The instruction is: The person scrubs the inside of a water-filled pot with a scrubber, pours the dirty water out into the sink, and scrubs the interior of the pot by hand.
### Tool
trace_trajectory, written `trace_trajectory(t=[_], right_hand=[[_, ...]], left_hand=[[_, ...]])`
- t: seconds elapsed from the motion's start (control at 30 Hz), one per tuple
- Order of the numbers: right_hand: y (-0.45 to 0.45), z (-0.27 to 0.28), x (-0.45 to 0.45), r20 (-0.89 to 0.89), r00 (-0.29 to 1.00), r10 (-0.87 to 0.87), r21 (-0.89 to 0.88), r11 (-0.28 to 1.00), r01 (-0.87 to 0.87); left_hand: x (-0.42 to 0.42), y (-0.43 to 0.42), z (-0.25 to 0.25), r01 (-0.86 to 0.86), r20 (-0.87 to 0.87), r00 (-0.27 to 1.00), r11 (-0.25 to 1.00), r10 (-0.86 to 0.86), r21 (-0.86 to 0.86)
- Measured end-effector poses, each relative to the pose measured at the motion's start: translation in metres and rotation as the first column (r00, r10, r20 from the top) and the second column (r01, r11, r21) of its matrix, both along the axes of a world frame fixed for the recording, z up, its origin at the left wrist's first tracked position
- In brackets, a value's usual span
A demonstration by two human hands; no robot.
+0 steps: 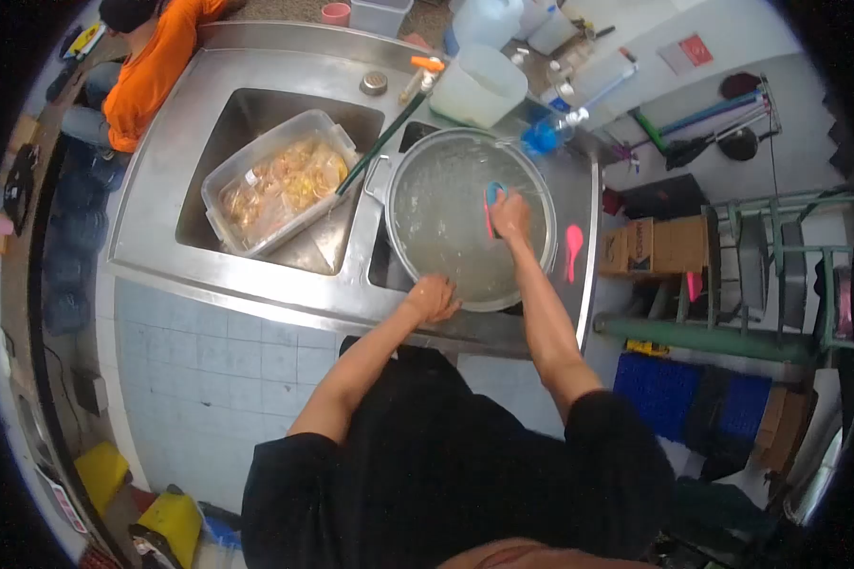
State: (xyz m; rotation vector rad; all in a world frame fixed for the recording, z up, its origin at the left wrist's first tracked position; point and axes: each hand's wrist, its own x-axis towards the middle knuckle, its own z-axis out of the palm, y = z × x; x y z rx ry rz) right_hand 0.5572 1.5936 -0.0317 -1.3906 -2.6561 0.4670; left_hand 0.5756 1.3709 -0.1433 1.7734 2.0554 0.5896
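A large round metal pot point(427, 248) with side handles sits over the right sink basin, its inside greyish and wet. My right hand point(510, 214) is closed on a blue and pink scrubbing tool point(492, 197) inside the pot. My left hand point(434, 298) grips the pot's near rim, its fingers bent over the edge. Right of the pot, a pink spoon point(573, 252) lies on the steel counter. In the left basin, a clear plastic tub point(220, 220) holds yellowish and brown pieces. A green hose point(385, 137) runs between tub and pot.
Behind the pot stand a translucent container point(479, 85) and a blue spray bottle point(544, 136). A person in an orange shirt point(157, 71) is at the upper left. Cardboard boxes point(669, 246) and a green metal frame point(712, 339) are at the right.
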Motion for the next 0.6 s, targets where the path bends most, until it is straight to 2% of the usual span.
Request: trace_trajectory(t=[0.1, 0.13, 0.17, 0.23, 0.3, 0.4, 0.43, 0.47, 0.5, 0.53, 0.6], right_hand=[[0.029, 0.001, -0.006, -0.351, 0.908, 0.229, 0.365, 0.927, -0.093], [0.025, 0.059, -0.007, -0.289, 0.943, 0.164, 0.134, 0.983, -0.13], [0.019, 0.114, -0.011, -0.158, 0.976, 0.153, 0.165, 0.978, -0.126], [0.036, 0.174, -0.003, -0.244, 0.933, 0.265, 0.205, 0.954, -0.217], [0.0, 0.229, 0.002, -0.376, 0.893, 0.248, 0.289, 0.947, -0.141], [-0.021, 0.183, 0.001, -0.721, 0.659, 0.215, 0.375, 0.92, 0.11], [-0.016, 0.137, 0.002, -0.539, 0.837, 0.091, 0.206, 0.978, 0.026], [-0.011, 0.091, 0.002, -0.209, 0.977, 0.05, 0.031, 0.999, -0.045], [-0.005, 0.046, 0.003, 0.121, 0.985, 0.124, -0.12, 0.987, -0.109], [0.004, -0.01, 0.018, 0.162, 0.973, 0.163, -0.078, 0.985, -0.152], [0.026, -0.03, 0.038, 0.259, 0.95, 0.175, -0.081, 0.984, -0.159]], left_hand=[[0.006, 0.004, -0.02, -0.081, -0.132, 0.986, 0.987, 0.099, 0.138], [0.017, -0.005, -0.017, -0.059, -0.063, 0.996, 0.998, 0.061, 0.037], [0.012, 0.0, -0.007, -0.032, -0.003, 0.999, 0.998, 0.032, -0.049], [0.001, 0.019, -0.004, 0.016, 0.072, 0.997, 0.992, -0.006, -0.129], [0.009, 0.026, -0.017, 0.057, 0.125, 0.991, 0.986, -0.038, -0.158], [0.03, 0.052, -0.054, 0.129, 0.211, 0.973, 0.977, -0.092, -0.17], [0.038, 0.056, -0.046, 0.104, 0.211, 0.975, 0.986, -0.075, -0.129], [0.042, 0.058, -0.032, 0.084, 0.206, 0.976, 0.992, -0.064, -0.089], [0.049, 0.057, -0.025, 0.069, 0.205, 0.977, 0.996, -0.058, -0.048], [0.056, 0.053, -0.025, 0.073, 0.184, 0.981, 0.997, -0.065, -0.037], [0.06, 0.059, -0.026, 0.029, 0.142, 0.989, 1.0, -0.031, 0.01]])
